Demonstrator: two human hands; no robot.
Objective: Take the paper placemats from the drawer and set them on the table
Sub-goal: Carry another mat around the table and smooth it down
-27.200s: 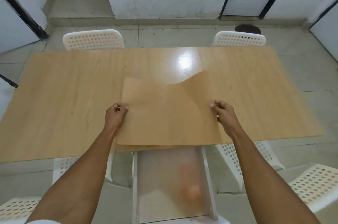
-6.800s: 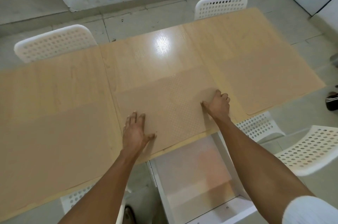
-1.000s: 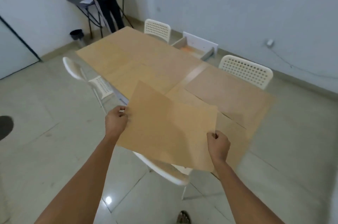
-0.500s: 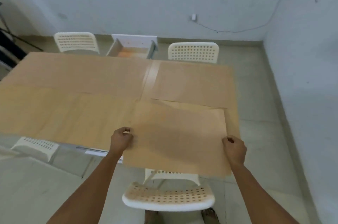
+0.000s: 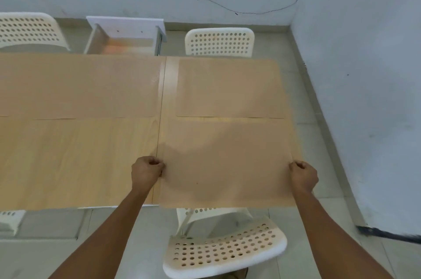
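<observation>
Brown paper placemat (image 5: 225, 160) is pinched at its side edges, my left hand (image 5: 145, 172) and right hand (image 5: 304, 176) both closed on it, over the near right corner of the wooden surface (image 5: 75, 160). Beyond the far edge, the drawer (image 5: 125, 37) stands open.

The paper placemat (image 5: 225, 160) is plain tan-brown. The table (image 5: 75, 160) is pale wood with faint grain. The chairs (image 5: 224, 253) are white, dotted with rows of round holes. The drawer (image 5: 127, 27) is white, the wall (image 5: 355, 50) pale grey-blue.
</observation>
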